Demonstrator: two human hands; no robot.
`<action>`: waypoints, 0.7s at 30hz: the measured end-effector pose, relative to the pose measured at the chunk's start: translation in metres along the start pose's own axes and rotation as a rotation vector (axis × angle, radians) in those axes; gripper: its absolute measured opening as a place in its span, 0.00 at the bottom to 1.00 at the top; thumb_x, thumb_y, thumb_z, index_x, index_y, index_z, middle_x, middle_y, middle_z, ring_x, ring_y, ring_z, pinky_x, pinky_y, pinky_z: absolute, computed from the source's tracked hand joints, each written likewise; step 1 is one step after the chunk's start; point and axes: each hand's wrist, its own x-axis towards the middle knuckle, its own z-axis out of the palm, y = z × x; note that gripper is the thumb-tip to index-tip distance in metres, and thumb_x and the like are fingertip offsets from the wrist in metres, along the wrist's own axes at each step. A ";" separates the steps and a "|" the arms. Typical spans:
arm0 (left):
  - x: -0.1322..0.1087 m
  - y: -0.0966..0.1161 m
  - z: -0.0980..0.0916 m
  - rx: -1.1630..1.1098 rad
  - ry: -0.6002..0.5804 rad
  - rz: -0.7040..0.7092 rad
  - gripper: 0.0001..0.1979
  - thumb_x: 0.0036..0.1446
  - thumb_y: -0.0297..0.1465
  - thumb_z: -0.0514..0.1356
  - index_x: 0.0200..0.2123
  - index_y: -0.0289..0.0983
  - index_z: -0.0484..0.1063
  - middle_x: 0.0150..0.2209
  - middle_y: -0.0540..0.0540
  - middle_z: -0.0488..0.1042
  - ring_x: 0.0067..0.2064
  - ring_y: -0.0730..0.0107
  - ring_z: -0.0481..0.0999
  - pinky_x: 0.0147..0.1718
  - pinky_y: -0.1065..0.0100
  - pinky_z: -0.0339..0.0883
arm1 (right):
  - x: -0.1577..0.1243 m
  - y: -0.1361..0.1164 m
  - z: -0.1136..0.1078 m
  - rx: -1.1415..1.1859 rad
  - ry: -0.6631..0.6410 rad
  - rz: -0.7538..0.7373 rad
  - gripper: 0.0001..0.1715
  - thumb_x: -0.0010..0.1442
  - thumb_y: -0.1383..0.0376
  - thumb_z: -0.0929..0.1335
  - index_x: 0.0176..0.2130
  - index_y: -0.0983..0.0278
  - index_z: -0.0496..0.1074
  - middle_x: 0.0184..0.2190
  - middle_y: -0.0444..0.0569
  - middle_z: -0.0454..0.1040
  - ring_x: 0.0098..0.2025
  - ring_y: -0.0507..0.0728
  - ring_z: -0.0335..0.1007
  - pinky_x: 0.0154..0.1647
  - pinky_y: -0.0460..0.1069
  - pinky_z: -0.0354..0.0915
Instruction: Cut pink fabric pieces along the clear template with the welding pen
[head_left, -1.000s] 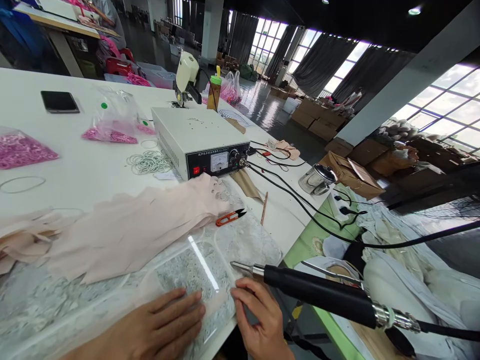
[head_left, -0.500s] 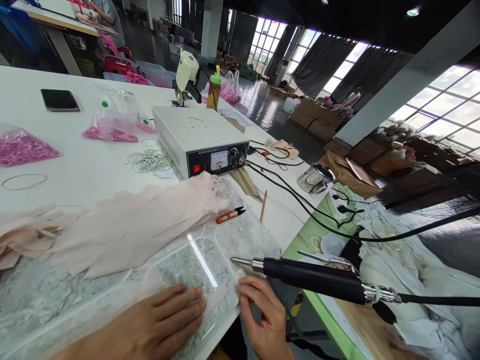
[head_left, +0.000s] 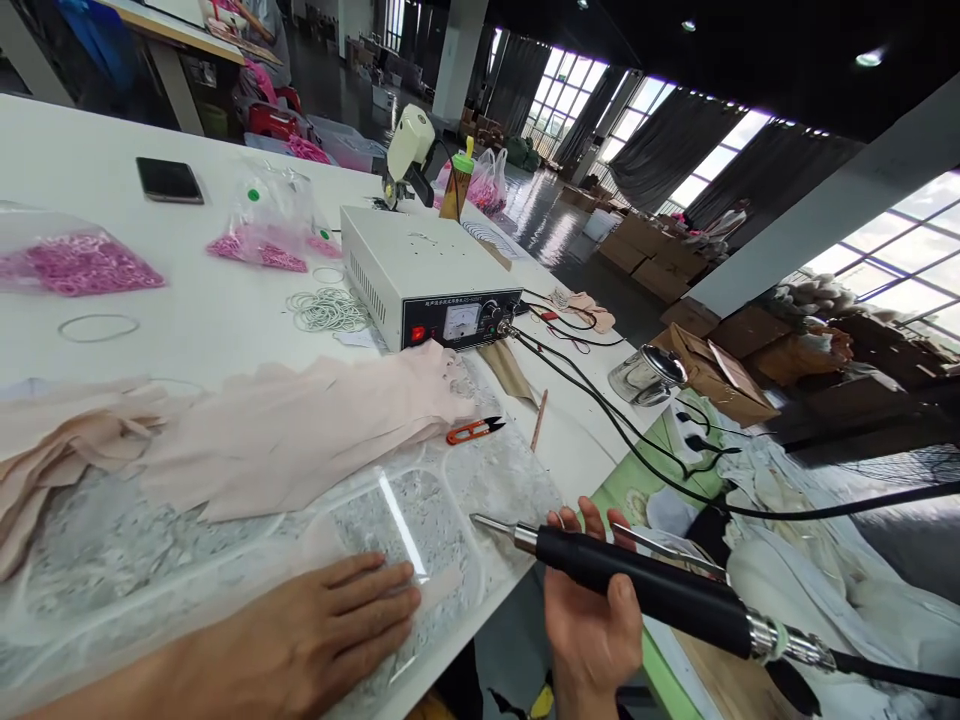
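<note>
My left hand (head_left: 322, 620) lies flat, fingers stretched out, on a thin sheer pale fabric strip (head_left: 442, 588) over the grey marble-patterned mat (head_left: 495, 480). My right hand (head_left: 592, 610) is wrapped loosely round a black ultrasonic welding handpiece (head_left: 645, 580), palm up. Its thumb rests on the near side and its fingertips show behind. The handpiece's metal tip points left, above the mat's right edge. Pale pink fabric pieces (head_left: 300, 430) lie layered beyond my left hand. Orange thread snips (head_left: 474, 431) lie at their right end.
A white control box (head_left: 427, 270) stands behind the fabric, its black cables running right. Near it are elastic rings (head_left: 327, 310), bags of pink rings (head_left: 259, 225), a phone (head_left: 169, 181) and a glass jar (head_left: 646, 375). White fabric (head_left: 825, 590) is heaped at the right.
My right hand has moved right from the table edge and closed loosely round the handpiece, which is tilted more, its cable end lower. My left hand stays flat. The view has shifted slightly.
</note>
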 end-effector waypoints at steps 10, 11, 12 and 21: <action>-0.005 -0.001 0.014 -0.012 0.032 -0.010 0.35 0.57 0.18 0.55 0.69 0.34 0.59 0.66 0.45 0.65 0.67 0.61 0.64 0.68 0.63 0.54 | 0.012 -0.037 0.023 0.050 -0.056 -0.081 0.13 0.61 0.53 0.65 0.36 0.58 0.74 0.29 0.44 0.64 0.22 0.51 0.58 0.20 0.48 0.59; -0.006 -0.002 0.017 -0.049 0.045 -0.025 0.37 0.56 0.17 0.55 0.70 0.35 0.57 0.66 0.45 0.65 0.68 0.61 0.64 0.68 0.63 0.54 | 0.010 -0.043 0.025 0.025 -0.095 -0.091 0.13 0.61 0.53 0.65 0.35 0.58 0.73 0.28 0.43 0.63 0.21 0.51 0.57 0.18 0.48 0.58; -0.006 -0.002 0.019 -0.084 0.055 -0.037 0.39 0.55 0.17 0.56 0.70 0.37 0.56 0.66 0.45 0.65 0.67 0.61 0.64 0.68 0.62 0.55 | 0.008 -0.047 0.028 0.003 -0.127 -0.099 0.13 0.61 0.53 0.65 0.35 0.58 0.71 0.27 0.42 0.61 0.20 0.51 0.57 0.17 0.48 0.57; -0.007 -0.001 0.020 -0.019 0.081 -0.016 0.36 0.54 0.19 0.55 0.68 0.36 0.61 0.65 0.46 0.68 0.67 0.62 0.65 0.67 0.64 0.58 | 0.002 -0.046 0.045 -0.107 -0.248 -0.154 0.12 0.65 0.54 0.61 0.35 0.57 0.66 0.27 0.41 0.59 0.19 0.51 0.55 0.17 0.48 0.55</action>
